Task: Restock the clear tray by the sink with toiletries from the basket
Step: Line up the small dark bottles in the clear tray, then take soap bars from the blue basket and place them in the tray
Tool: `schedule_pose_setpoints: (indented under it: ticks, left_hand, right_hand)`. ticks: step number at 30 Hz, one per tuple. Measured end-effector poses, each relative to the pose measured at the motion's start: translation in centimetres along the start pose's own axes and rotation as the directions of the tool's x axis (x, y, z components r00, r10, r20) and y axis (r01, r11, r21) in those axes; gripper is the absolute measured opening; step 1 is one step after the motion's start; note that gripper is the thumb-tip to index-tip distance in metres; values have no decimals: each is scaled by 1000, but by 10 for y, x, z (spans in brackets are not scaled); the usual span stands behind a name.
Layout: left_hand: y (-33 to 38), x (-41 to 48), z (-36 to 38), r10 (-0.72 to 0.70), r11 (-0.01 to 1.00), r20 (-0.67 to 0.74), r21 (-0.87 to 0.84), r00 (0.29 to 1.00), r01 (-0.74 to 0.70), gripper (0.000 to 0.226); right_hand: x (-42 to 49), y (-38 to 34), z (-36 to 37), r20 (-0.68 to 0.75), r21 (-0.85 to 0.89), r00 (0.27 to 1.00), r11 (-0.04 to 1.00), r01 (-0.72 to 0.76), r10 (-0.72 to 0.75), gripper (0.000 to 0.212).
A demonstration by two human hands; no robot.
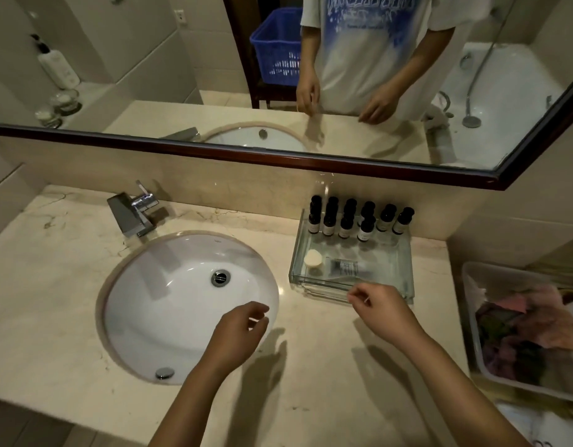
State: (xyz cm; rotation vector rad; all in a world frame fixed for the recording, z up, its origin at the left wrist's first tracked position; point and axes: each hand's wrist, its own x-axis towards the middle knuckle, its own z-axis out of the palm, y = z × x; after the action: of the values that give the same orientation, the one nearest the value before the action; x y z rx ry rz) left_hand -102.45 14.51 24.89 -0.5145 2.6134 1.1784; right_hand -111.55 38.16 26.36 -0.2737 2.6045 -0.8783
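The clear tray [388, 262] sits on the worktop [69, 285] just right of the sink [149, 301]. It holds dark-capped bottles [346, 221] in rows at the back and a round cream piece [312, 259] in front. The left hand [243, 330] hovers loosely curled and empty. The right hand [382, 308] curls at the tray's near edge; I cannot tell if it pinches anything.

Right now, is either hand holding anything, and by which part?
Left hand, loosely curled over the sink, holds nothing visible. Right hand: fingers curl by the front rim of the clear tray; a pinch cannot be told.
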Motion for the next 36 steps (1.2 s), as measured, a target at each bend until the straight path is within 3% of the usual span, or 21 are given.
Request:
schedule_pose_setpoints:
  ticks: [4,11,15,19,23,29,36]
  left_hand:
    - [6,-15,12,-6,998,13,-63,1000,6,21]
    - [-39,-71,12,-204,966,-67,-173,977,190,17]
    - [-88,-124,-12,-358,920,-186,-239,915,311,24]
    - [-134,-190,-37,-510,848,-326,-343,796,404,20]
    - [-170,-266,-50,-628,771,-454,-478,632,421,19]
    - [-214,-383,-39,-768,633,-468,-659,438,406,24]
    - [-265,-576,-15,-847,530,-482,-739,223,416,18]
  right_hand:
    - [-1,-7,0,-6,40,998,997,61,-61,14]
    - [13,-29,39,141,33,980,990,138,-142,11]
    - [5,-63,75,255,44,938,972,231,-235,17]
    - [-15,-107,107,377,26,863,935,353,-336,14]
    - [-50,-161,142,493,-14,756,864,503,-432,17]
    - [-129,-241,204,616,-12,576,725,688,-536,12]
    - [-299,-334,312,710,133,241,462,877,-661,9]
